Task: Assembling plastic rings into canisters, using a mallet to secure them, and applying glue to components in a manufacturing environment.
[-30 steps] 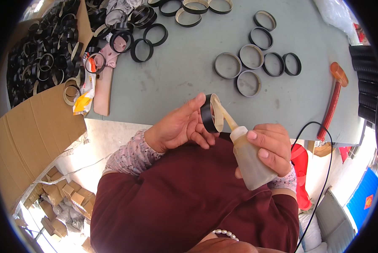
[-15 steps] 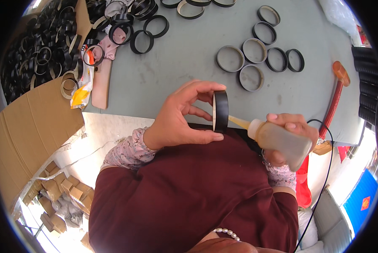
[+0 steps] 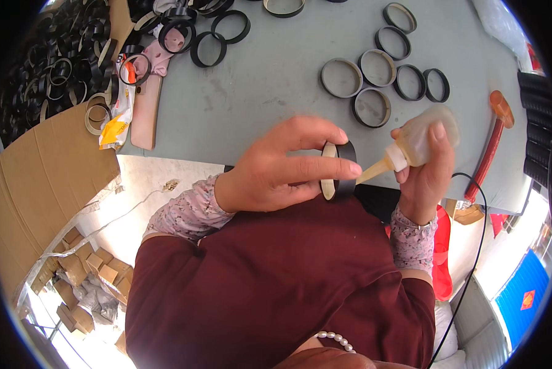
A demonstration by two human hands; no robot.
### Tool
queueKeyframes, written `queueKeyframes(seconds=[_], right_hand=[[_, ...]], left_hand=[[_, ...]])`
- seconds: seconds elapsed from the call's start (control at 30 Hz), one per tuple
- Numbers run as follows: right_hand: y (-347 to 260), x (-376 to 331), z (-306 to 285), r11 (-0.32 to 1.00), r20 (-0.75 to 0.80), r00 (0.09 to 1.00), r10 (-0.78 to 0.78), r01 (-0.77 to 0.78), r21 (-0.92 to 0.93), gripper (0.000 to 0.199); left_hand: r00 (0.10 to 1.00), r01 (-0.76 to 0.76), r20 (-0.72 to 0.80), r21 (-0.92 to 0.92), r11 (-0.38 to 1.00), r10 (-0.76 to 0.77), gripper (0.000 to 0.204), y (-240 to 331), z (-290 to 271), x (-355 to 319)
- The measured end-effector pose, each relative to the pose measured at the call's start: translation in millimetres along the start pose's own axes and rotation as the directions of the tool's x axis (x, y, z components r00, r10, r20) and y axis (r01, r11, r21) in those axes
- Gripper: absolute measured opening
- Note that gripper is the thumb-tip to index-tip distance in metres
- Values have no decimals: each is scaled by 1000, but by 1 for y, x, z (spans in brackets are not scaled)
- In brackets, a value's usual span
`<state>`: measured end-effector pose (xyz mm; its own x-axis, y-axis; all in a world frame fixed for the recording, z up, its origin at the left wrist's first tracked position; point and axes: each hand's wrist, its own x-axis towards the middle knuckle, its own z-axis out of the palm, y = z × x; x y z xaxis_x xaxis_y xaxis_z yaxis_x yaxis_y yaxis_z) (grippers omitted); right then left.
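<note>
My left hand (image 3: 282, 166) grips a black ring (image 3: 348, 181) with a pale inner lining, held on edge above the near side of the table. Its fingers wrap over the ring's rim and outer face. In my right hand (image 3: 428, 166) is a translucent squeeze bottle (image 3: 424, 132) with a white collar and a long yellowish nozzle (image 3: 374, 170). The bottle is tilted nozzle-down toward the left, and the tip meets or nearly meets the ring's outer face; contact is unclear. Whether any liquid comes out cannot be made out.
Several black rings (image 3: 372, 108) lie on the grey-green table (image 3: 257, 86), and more at the far left. A cardboard box (image 3: 54, 166) full of rings stands left. A pink phone-like slab (image 3: 145, 117) lies near it. A red-handled hammer (image 3: 490, 147) and black cable (image 3: 482, 246) are at right.
The bottle has swung from base-low to base-high, nozzle now pointing down-left. My left hand and the ring have shifted slightly right, and its fingers have changed their hold on the ring.
</note>
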<state>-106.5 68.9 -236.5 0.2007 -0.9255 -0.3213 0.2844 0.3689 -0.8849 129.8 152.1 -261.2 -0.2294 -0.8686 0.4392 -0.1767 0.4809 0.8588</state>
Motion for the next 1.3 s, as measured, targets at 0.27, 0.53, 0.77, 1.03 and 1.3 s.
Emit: queueKeyframes(seconds=[0.27,0.53,0.77,1.03,1.3], right_hand=[[47,29,-40,602,211,962,176,-274,750,49],[-53,31,-149,477,-53,944,-325,212,853,41],[0,0,-23,563,356,927,-115,-234,792,53],[-30,63,-55,486,69,968,-242,60,872,45],[-13,51,-73,506,112,941,-320,69,860,38]], left_hand=[[993,108,37,58,992,-110,54,8,-12,6],[960,254,-266,715,652,-82,83,-30,-24,21],[934,327,155,-735,594,-322,58,-19,62,82],[825,471,505,-369,801,-253,37,-9,46,35],[878,467,-458,763,447,-136,65,-79,-126,-1]])
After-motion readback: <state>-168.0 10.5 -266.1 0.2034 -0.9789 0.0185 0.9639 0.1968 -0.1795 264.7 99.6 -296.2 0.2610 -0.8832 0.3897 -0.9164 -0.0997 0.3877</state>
